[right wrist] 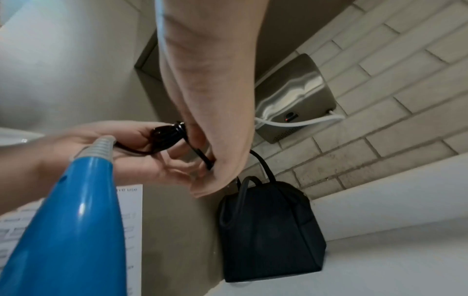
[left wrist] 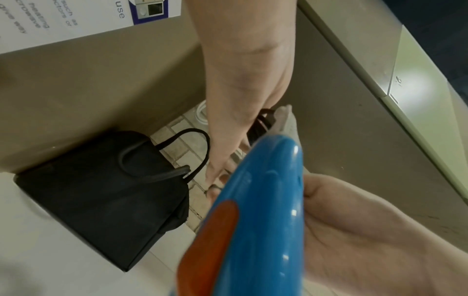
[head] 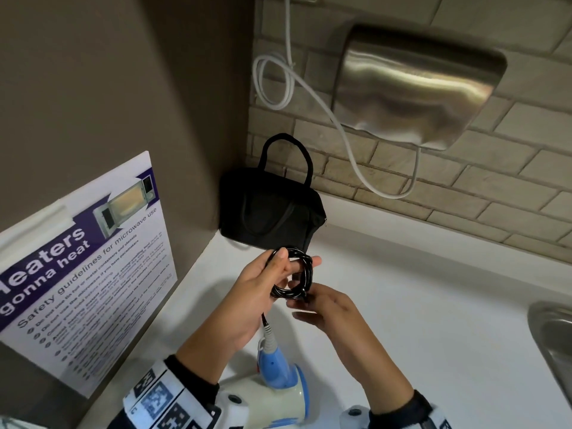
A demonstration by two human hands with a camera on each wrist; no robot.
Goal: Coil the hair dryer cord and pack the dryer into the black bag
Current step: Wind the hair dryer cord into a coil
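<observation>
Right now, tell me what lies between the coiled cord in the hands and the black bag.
Nothing: in the head view only bare white counter separates the coiled cord from the black bag.

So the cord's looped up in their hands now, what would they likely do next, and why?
Probably tuck the loose end through the coil. The left hand holds the loops, the right hand pinches the end at their base, and the black bag looks closed on the counter.

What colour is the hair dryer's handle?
Blue; the hair dryer's handle shows best in the right wrist view.
</observation>
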